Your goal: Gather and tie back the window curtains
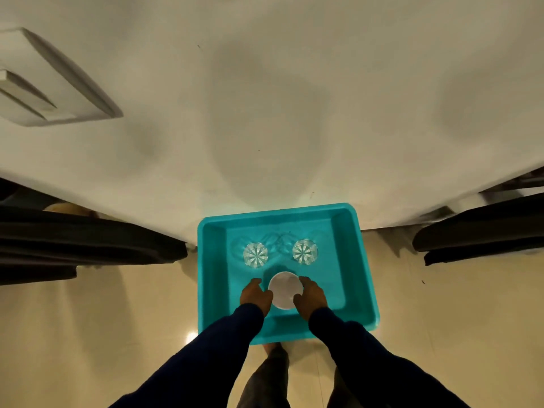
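Teal tray holds 2 glasses, white cup.

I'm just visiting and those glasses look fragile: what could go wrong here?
Three possible risks:
1. The teal tray seems to hang partly past the white surface's edge, so it might tip.
2. Both hands, left and right, flank the white cup; an uneven grip could topple it.
3. Two clear glasses stand loose just beyond and might get knocked.
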